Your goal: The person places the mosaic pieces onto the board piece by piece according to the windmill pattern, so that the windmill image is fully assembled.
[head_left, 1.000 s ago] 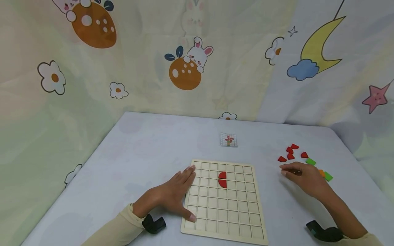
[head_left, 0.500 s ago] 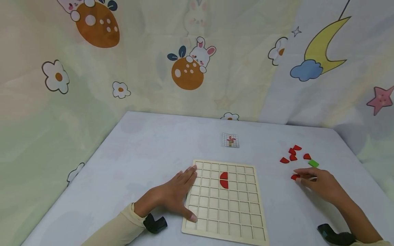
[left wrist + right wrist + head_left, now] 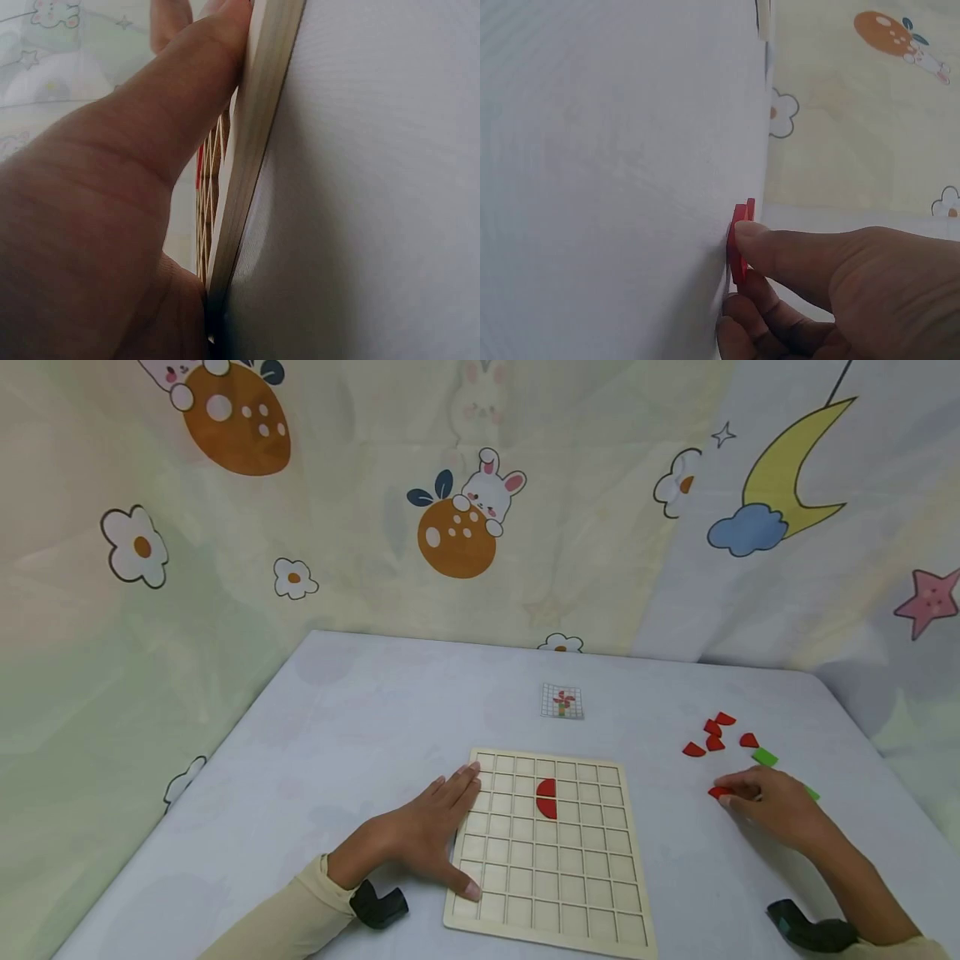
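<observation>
My left hand (image 3: 420,837) lies with fingers spread along the left edge of the wooden grid board (image 3: 581,864), its thumb over the lower left cells. Seen from the left wrist, the thumb (image 3: 172,82) rests along the board's side edge (image 3: 251,150). Two red quarter-round tiles, an upper one (image 3: 547,788) and a lower one (image 3: 547,809), sit in the board's upper middle cells. Right of the board, my right hand (image 3: 780,806) pinches a red quarter-round tile (image 3: 736,259) between thumb and fingers, close over the table.
Several loose red tiles (image 3: 694,750) lie beyond my right hand, with a green tile (image 3: 765,757) beside them. Another green tile (image 3: 813,792) is partly hidden behind the hand. A small card with a gridded flower picture (image 3: 562,702) lies behind the board.
My right hand has shifted right and nearer to me, and a red tile now shows at its fingertips. An orange tile seen earlier is hidden. My left hand stays on the board.
</observation>
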A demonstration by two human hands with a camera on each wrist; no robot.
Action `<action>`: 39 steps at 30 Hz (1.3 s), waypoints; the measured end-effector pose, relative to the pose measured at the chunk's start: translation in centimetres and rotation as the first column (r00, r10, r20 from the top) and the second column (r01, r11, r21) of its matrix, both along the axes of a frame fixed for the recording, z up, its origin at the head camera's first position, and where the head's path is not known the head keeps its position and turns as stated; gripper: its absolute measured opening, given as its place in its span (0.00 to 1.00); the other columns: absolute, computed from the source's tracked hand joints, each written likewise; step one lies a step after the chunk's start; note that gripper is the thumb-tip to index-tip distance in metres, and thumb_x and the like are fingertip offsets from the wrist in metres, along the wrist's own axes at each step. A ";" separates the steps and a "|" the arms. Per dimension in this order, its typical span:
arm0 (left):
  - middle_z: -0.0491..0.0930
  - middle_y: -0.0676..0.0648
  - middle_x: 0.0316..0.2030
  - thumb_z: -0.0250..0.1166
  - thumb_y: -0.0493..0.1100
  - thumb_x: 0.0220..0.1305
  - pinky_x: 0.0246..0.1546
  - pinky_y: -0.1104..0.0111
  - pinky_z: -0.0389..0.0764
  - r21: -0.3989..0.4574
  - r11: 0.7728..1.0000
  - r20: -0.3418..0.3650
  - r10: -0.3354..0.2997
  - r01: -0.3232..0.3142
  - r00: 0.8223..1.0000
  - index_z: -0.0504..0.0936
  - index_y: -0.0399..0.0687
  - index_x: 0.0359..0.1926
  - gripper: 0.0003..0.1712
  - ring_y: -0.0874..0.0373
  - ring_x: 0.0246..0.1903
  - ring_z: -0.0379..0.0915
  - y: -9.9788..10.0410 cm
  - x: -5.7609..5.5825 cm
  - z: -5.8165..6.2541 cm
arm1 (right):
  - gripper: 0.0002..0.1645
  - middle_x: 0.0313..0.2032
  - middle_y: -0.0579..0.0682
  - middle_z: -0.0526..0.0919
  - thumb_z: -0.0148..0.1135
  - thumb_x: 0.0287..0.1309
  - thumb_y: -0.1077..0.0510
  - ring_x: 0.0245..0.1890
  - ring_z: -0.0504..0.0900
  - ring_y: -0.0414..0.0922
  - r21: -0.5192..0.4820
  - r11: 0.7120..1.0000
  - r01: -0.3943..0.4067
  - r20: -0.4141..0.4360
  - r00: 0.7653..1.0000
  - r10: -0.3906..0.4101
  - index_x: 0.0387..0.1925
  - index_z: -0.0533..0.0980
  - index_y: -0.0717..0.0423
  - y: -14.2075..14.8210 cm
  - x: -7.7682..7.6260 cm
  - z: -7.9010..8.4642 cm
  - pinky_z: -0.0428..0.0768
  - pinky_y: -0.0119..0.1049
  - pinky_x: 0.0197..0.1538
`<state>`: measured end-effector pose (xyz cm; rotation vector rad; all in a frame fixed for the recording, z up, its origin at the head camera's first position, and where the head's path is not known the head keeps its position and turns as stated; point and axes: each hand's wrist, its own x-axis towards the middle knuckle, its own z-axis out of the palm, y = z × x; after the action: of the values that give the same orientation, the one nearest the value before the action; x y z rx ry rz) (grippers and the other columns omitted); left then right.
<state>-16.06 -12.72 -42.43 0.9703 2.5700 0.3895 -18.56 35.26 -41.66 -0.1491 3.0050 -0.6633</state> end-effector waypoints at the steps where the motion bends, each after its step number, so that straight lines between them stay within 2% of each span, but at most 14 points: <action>1: 0.27 0.45 0.76 0.65 0.81 0.41 0.71 0.54 0.38 0.003 1.000 0.001 -0.001 0.001 1.000 0.38 0.39 0.76 0.78 0.55 0.74 0.23 0.0 0.0 0.0 | 0.16 0.35 0.57 0.81 0.70 0.54 0.63 0.36 0.75 0.53 -0.003 1.000 0.004 0.004 1.000 -0.004 0.43 0.82 0.68 0.0 0.0 0.0 0.78 0.40 0.31; 7: 0.26 0.45 0.76 0.64 0.81 0.42 0.71 0.53 0.37 0.013 1.000 0.012 -0.017 0.017 1.000 0.37 0.40 0.77 0.78 0.54 0.74 0.22 0.3 0.0 -0.4 | 0.13 0.33 0.53 0.81 0.72 0.52 0.63 0.34 0.77 0.52 -0.015 0.999 0.040 -0.011 0.999 -0.041 0.39 0.82 0.66 0.2 0.9 -0.1 0.79 0.38 0.31; 12: 0.26 0.46 0.76 0.65 0.81 0.41 0.71 0.54 0.38 0.001 1.000 0.011 -0.004 0.004 1.000 0.38 0.40 0.77 0.78 0.55 0.74 0.22 0.3 -0.1 -0.4 | 0.10 0.34 0.53 0.82 0.71 0.54 0.63 0.36 0.76 0.52 -0.031 0.999 0.030 -0.052 0.998 -0.031 0.39 0.84 0.63 0.0 0.9 -0.1 0.77 0.34 0.29; 23: 0.27 0.46 0.76 0.63 0.83 0.39 0.71 0.54 0.38 -0.004 1.000 0.003 0.007 -0.007 1.000 0.38 0.40 0.77 0.79 0.54 0.74 0.23 0.1 0.0 -0.2 | 0.11 0.34 0.53 0.80 0.68 0.55 0.67 0.35 0.75 0.50 -0.044 0.999 -0.025 -0.123 0.992 0.019 0.42 0.84 0.62 -2.0 0.6 0.4 0.75 0.30 0.27; 32: 0.27 0.45 0.76 0.63 0.82 0.40 0.71 0.53 0.38 0.007 1.000 -0.008 0.005 -0.005 1.000 0.38 0.40 0.77 0.78 0.53 0.74 0.23 -0.1 -0.1 -0.3 | 0.12 0.36 0.51 0.82 0.67 0.55 0.69 0.37 0.77 0.49 -0.074 0.994 -0.086 -0.176 0.982 0.072 0.41 0.85 0.60 -5.1 0.3 0.9 0.77 0.27 0.32; 39: 0.27 0.46 0.76 0.63 0.83 0.40 0.71 0.53 0.38 0.007 1.000 -0.007 0.007 -0.007 1.000 0.38 0.40 0.77 0.78 0.54 0.74 0.23 0.0 -0.1 -0.3 | 0.11 0.35 0.45 0.81 0.66 0.56 0.69 0.36 0.77 0.45 -0.156 0.976 -0.155 -0.157 0.979 0.130 0.40 0.85 0.57 -7.6 0.3 1.5 0.78 0.27 0.35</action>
<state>-16.15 -12.77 -42.72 0.9671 2.5802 0.3981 -18.29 27.64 -40.16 -0.4366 3.0323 -0.9271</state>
